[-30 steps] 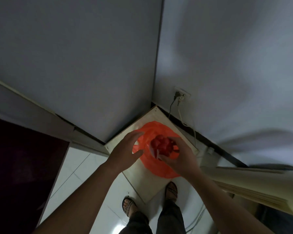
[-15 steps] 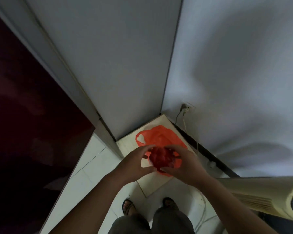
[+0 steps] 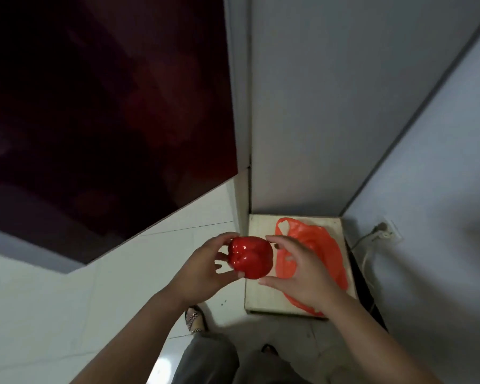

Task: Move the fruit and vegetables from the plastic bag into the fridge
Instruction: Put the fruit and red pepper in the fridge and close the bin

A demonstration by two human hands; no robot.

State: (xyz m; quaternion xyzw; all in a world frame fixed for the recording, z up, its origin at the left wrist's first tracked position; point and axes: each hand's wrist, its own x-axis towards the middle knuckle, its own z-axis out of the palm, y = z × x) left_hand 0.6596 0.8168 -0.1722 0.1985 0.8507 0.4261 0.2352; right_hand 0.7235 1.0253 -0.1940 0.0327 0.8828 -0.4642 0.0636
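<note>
A glossy red bell pepper (image 3: pixel 250 257) is held in the air between both hands. My left hand (image 3: pixel 205 268) grips its left and lower side. My right hand (image 3: pixel 297 268) has thumb and fingertips on its right side. Behind my right hand the orange plastic bag (image 3: pixel 320 245) lies flat and slack on a low pale wooden board (image 3: pixel 257 297) in the wall corner. The fridge's dark red glossy door (image 3: pixel 108 112) fills the upper left and is closed, its grey side panel (image 3: pixel 240 106) running down to the floor.
A white tiled floor (image 3: pixel 67 314) spreads to the left. My sandalled feet (image 3: pixel 194 318) and grey trousers are at the bottom. A wall socket with a plug and cable (image 3: pixel 383 231) sits right of the board. Grey walls close off the corner.
The pepper came up out of the bag and now sits between both hands, left of the bag. My view swung left, bringing the fridge door into most of the upper left.
</note>
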